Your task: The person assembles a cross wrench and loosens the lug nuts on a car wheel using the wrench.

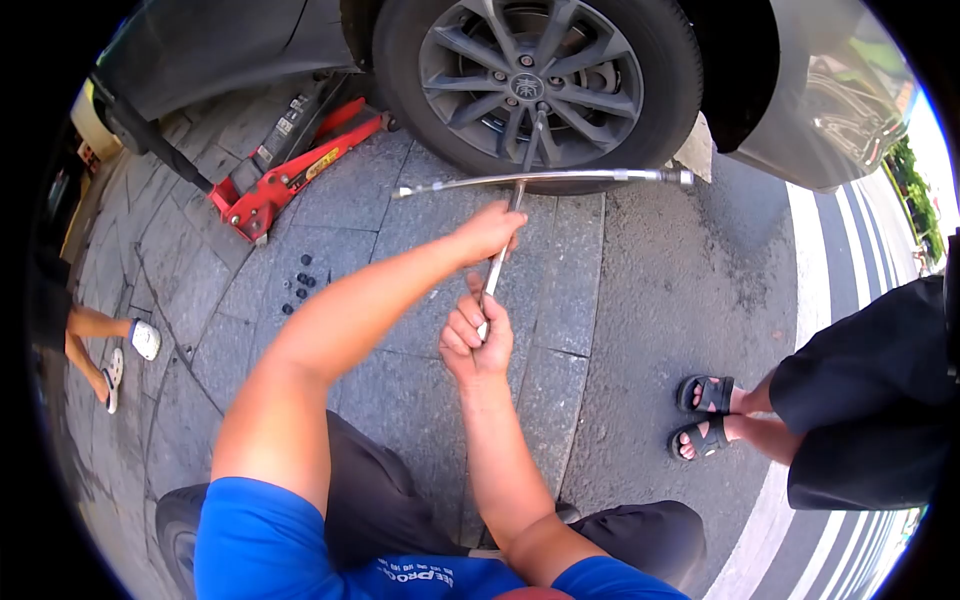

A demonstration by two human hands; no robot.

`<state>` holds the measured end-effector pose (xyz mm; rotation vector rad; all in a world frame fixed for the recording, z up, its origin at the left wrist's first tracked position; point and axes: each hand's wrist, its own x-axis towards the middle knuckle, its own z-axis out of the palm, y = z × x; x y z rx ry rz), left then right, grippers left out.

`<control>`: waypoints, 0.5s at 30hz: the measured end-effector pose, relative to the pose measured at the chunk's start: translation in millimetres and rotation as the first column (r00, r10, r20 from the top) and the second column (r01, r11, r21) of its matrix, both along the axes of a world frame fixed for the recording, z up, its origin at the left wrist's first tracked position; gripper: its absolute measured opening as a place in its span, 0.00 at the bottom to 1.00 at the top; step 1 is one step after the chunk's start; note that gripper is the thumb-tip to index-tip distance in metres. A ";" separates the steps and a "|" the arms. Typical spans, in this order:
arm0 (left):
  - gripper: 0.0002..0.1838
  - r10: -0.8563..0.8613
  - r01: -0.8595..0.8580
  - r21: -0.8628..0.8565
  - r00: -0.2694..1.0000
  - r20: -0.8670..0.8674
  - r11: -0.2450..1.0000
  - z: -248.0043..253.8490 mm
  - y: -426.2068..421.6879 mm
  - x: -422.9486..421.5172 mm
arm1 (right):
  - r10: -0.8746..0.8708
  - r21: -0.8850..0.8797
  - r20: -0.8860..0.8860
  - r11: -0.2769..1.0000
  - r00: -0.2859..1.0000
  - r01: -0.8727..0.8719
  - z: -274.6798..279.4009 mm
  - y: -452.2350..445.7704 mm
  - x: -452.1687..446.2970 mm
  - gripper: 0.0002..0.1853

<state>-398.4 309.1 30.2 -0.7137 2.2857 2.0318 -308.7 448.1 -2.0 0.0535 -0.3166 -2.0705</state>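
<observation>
A chrome four-way lug wrench [575, 179] runs from the car wheel [590, 100] back toward me, its crossbar lying nearly level below the rim. The wrench's far end reaches a lug position just under the hub cap [526, 86]; whether it is seated there is hard to see. Close to the crossbar, my left hand [488, 235] is closed around the shaft. My right hand [477, 332] grips the near end of the same shaft, fingers wrapped around it. Several small black caps or nuts [303, 280] lie on the paving to the left.
A red floor jack [290, 180] with a long black handle [170, 150] stands at the car's left side. Another tyre [180, 530] shows at lower left. One person in black sandals [703, 438] stands at right, another in white clogs [145, 339] at left.
</observation>
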 end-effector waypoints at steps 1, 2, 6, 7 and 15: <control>0.19 -0.075 0.122 -0.427 0.989 0.124 0.896 0.2 -4.3 -3.7 | -0.001 -0.001 -0.003 1.000 1.000 0.001 2.3 -1.1 -0.8 0.16; 0.19 -0.076 0.121 -0.431 0.990 0.121 0.894 1.9 -3.1 -1.6 | 0.074 0.489 -0.265 0.870 0.961 0.068 18.9 -1.6 0.1 0.13; 0.16 0.000 0.072 -0.648 0.994 0.111 0.759 -10.2 4.9 10.7 | 0.276 0.779 -0.536 0.526 0.798 0.341 9.0 -2.7 -0.6 0.10; 0.14 0.057 -0.015 -0.358 0.993 0.107 0.933 -11.0 5.3 9.0 | 0.159 0.696 -0.501 0.658 0.851 0.287 6.3 1.0 -1.4 0.11; 0.21 -0.078 0.174 -0.719 0.983 0.166 0.672 0.6 2.4 5.2 | 0.186 0.690 -0.400 0.705 0.898 0.161 19.1 5.9 -2.1 0.15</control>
